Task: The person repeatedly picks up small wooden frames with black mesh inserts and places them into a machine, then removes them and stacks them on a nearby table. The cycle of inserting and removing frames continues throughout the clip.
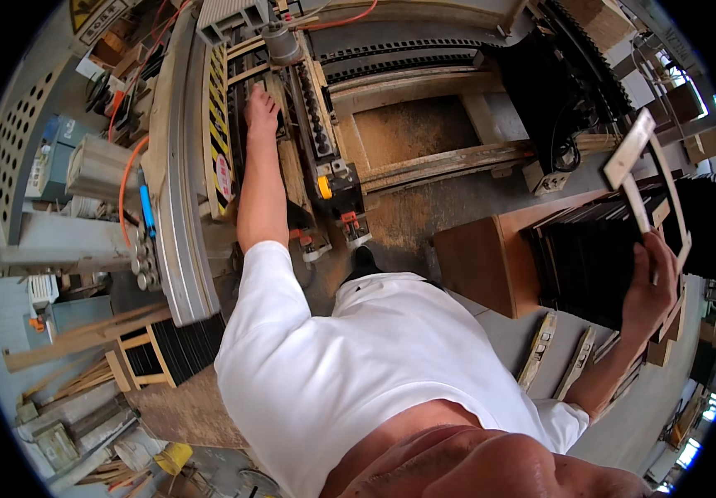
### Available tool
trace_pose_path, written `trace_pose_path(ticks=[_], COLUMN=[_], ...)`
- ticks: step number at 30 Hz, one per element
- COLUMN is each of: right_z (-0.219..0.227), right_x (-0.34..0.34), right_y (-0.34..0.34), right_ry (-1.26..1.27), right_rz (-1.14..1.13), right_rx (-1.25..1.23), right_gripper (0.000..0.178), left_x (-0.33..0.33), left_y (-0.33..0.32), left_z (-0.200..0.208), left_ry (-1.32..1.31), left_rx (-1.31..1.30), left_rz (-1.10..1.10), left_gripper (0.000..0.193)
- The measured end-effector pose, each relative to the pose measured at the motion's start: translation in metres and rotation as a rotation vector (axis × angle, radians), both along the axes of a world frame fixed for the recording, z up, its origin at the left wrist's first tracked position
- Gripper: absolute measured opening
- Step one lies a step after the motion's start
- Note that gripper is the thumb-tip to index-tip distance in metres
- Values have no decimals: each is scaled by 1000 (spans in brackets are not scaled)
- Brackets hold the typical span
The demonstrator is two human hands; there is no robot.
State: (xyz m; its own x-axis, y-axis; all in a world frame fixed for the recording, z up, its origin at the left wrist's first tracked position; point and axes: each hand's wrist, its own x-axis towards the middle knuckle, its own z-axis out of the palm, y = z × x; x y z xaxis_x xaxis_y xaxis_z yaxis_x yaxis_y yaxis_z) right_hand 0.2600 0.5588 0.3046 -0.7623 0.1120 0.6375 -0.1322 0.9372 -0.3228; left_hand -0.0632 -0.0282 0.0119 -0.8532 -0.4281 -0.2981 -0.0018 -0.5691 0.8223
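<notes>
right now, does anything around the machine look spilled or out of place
Yes: brown dust coats the floor beside the machine, unlike the plain grey farther right; perhaps sawdust.

2 bare hands: left hand (pixel 262 110) at 11 o'clock, right hand (pixel 655 278) at 3. 1 pale frame (pixel 628 156) at 2. 1 yellow-black striped strip (pixel 219 124) between 10 and 11. 1 yellow knob (pixel 325 187) at 11. 1 blue pen-shaped item (pixel 146 207) at 9. 2 black-panel stacks (pixel 578 266), 3 and 8. 2 mottled strips (pixel 538 353) at 4. 1 yellow container (pixel 174 457) at 7.
</notes>
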Motion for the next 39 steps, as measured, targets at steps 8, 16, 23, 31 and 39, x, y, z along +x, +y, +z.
trace_pose_path(ticks=[8,16,23,31,39], right_z=[-27,-96,-188,-277,-287], right_x=[-84,-194,-276,-334,-400], right_y=[-112,-219,-350,-486,-527], right_ry=[-179,-260,-204,8,11], right_rz=[313,699,1083,1170,1082], right_rx=[80,47,24,174,551], right_gripper=[24,21,16,20,24], left_x=[-93,-38,197,377,440], left_y=[-60,-32,53,99,148], left_z=[-33,-43,-26,5,-19], left_ry=[182,170,86,31,42], left_rx=[313,475,347,313,415], left_rz=[86,186,70,234,586], left_gripper=[81,56,33,29,28])
